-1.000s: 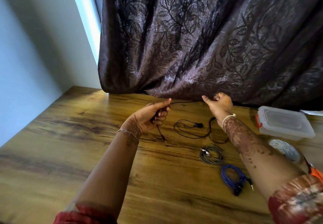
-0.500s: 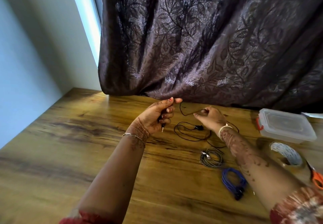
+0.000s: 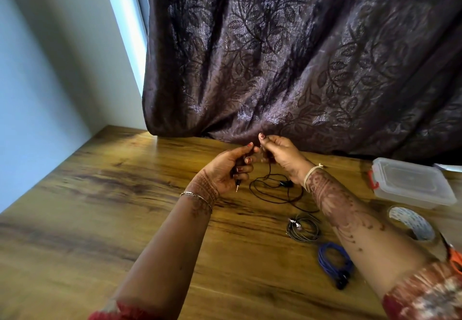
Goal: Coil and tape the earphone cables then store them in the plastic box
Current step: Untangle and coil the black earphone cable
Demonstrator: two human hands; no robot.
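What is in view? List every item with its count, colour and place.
black earphone cable: 1, black, partly held up, the rest looped loose at centre
grey earphone coil: 1, grey, just nearer than the black loop
blue earphone coil: 1, blue, nearest the camera
plastic box: 1, clear with a red clasp, lid on, far right
tape roll: 1, whitish, in front of the box
orange handle: 1, orange, right edge, mostly cut off
table: 1, brown wood, under everything
curtain: 1, dark brown, leaf pattern, behind
wall: 1, pale, left
left grip: 1, holds the cable's plug end
right grip: 1, pinches the cable beside the left grip
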